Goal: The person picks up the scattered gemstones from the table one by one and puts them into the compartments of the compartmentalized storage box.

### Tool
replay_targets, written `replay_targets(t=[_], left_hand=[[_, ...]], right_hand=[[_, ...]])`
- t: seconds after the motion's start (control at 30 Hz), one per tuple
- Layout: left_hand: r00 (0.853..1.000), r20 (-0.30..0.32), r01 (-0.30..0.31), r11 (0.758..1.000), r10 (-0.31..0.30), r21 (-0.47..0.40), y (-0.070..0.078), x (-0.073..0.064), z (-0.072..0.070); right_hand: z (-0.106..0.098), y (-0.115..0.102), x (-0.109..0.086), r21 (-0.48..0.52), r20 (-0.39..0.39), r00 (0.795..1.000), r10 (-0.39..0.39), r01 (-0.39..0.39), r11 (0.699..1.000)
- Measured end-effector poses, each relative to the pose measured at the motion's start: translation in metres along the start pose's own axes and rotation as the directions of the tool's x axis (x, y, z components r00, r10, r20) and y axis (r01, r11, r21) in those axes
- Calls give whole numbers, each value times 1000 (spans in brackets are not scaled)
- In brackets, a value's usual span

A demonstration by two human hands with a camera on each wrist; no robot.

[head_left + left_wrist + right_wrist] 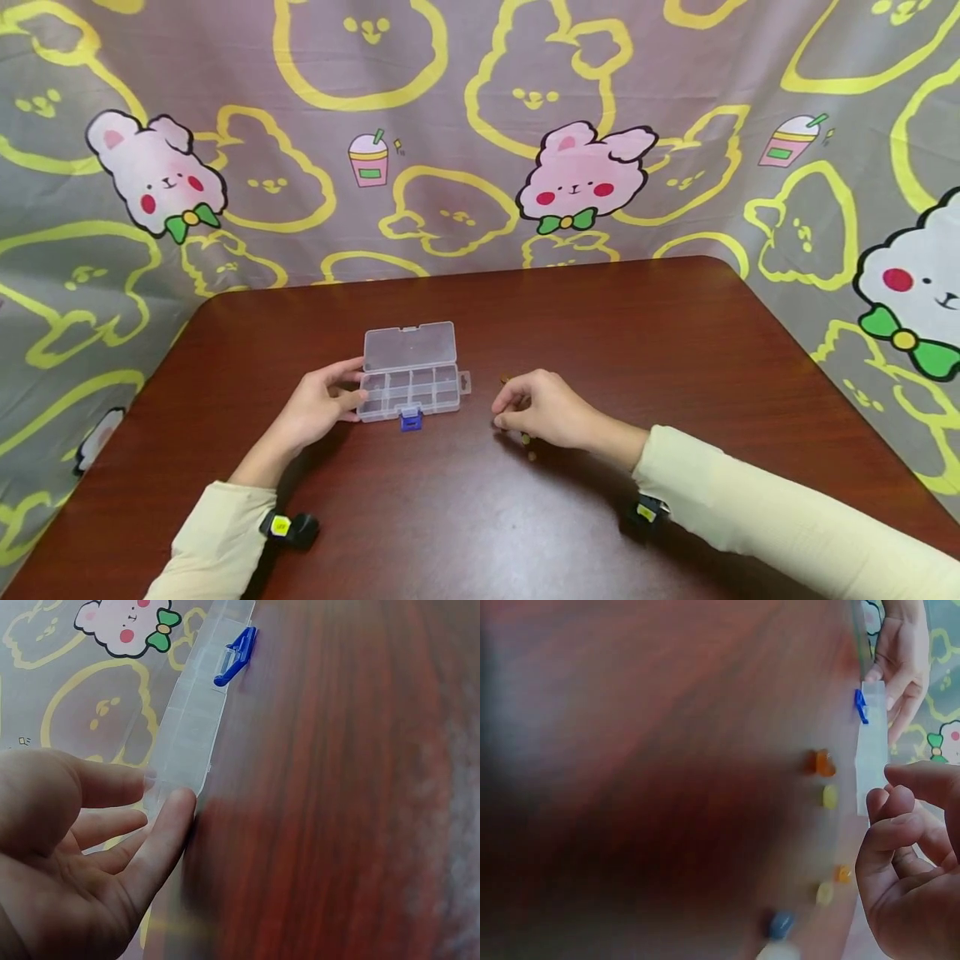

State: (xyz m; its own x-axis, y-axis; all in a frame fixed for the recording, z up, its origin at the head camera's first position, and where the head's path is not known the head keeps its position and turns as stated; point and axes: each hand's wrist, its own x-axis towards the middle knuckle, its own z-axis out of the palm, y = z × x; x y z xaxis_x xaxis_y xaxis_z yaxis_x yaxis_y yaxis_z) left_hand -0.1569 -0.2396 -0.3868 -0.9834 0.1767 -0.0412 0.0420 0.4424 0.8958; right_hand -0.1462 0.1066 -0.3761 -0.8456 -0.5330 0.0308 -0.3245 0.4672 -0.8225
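A clear plastic compartment box (408,392) stands on the table with its lid (410,347) raised at the back and a blue latch (411,419) hanging at the front. My left hand (318,404) grips its left end between thumb and fingers. No bead shows in its compartments. To the right of the box, my right hand (551,408) hovers low with bent fingers, and nothing shows between the fingertips. Around it lie small beads: an orange one (823,763), a yellow one (829,796), a dark blue one (781,924) and a white one (778,951).
The dark red-brown table (480,517) reaches back to a cartoon-printed curtain (450,125). A hanging tab (465,382) juts from the box's right side. Black wrist devices sit under the left cuff (288,528) and the right cuff (649,509).
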Motion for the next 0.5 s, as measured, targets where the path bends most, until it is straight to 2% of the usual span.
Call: replay_targets(t=[0.23, 0.5], left_hand=[[1000, 0, 5, 1000, -5, -3, -1, 0, 0], [999, -2, 32, 999, -32, 23, -1, 1, 0]], right_hand=[[-13, 12, -30, 36, 0, 999, 50, -50, 998], [-34, 27, -61, -2, -29, 998, 63, -63, 998]])
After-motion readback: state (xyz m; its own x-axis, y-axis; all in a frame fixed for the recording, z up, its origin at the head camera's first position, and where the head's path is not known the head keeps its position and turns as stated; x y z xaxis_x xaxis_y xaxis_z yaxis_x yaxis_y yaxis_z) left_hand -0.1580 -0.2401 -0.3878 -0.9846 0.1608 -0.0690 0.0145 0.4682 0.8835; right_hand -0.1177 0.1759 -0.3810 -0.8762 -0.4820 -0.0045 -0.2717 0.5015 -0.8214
